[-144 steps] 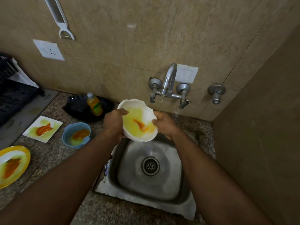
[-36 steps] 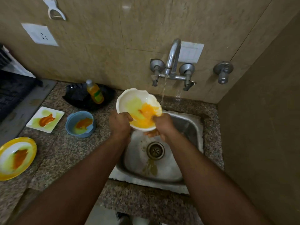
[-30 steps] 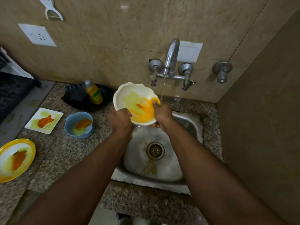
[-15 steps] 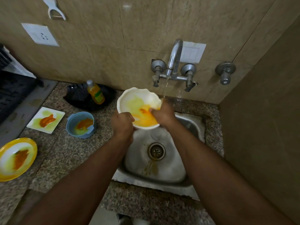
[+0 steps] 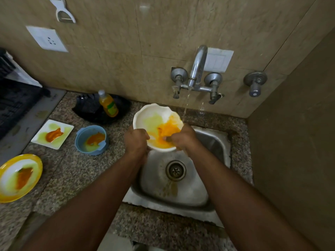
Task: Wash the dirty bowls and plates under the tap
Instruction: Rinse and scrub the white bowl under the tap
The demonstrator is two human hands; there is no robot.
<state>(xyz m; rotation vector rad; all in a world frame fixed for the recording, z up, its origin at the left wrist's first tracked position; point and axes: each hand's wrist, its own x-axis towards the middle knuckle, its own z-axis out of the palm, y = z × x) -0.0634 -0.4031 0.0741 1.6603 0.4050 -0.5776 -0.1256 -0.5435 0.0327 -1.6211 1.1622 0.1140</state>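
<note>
At the far left edge of the frame a black slatted rack [image 5: 12,98] sits on the speckled granite table [image 5: 76,171]; at lower left lies a round yellow-rimmed plate [image 5: 20,177] with a white centre, smeared orange and green; right of it and higher, a small square white plate [image 5: 52,134] bears an orange smear on a pale green film; on the wall at upper left hang a white plastic peeler [image 5: 63,12] and a white socket plate [image 5: 47,39]; just right of the square plate stands a small blue round bowl [image 5: 91,140] with orange and yellowish residue; behind it, against the wall, a clear bottle of yellow liquid [image 5: 108,104] leans in a black shallow dish [image 5: 87,109]; at centre frame the white scalloped bowl [image 5: 155,120] is held tilted over the back left of the steel sink [image 5: 181,192], its inside coated orange and pale green; the left hand [image 5: 136,141] has its grip clenched on the bowl's near left rim, thumb over the edge; the right hand [image 5: 183,139] curls its grip over the near right rim, fingers reaching into the orange residue; a thin stream of water [image 5: 186,105] falls from the chrome wall tap [image 5: 197,69] onto the bowl's right edge; an orange-brown stain lies below the sink's round drain [image 5: 175,170]; at right, a separate chrome valve [image 5: 254,83] projects from the wall.
</note>
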